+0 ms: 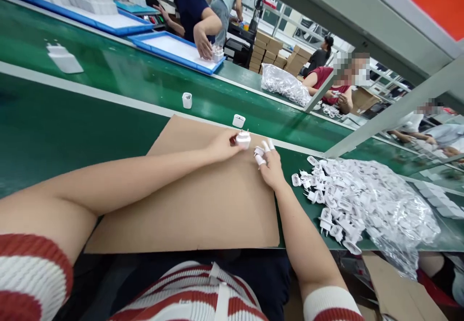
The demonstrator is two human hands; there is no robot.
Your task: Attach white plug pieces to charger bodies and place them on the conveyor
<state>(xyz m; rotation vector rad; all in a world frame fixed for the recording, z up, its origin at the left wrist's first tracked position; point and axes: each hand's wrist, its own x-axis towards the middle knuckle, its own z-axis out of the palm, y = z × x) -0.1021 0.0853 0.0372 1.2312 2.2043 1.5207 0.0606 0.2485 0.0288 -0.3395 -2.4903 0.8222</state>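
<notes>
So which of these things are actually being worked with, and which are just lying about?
In use, it seems:
left hand gripping a white casing
right hand
pile of plug parts
cardboard sheet

Lying about:
belt casing
blue tray
stacked boxes

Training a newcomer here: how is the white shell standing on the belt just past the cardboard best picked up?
Pinch the white shell across two opposite side walls, coming down from above. It seems to stand upright, open end up, alone on the belt, so its walls look free all round.
</notes>
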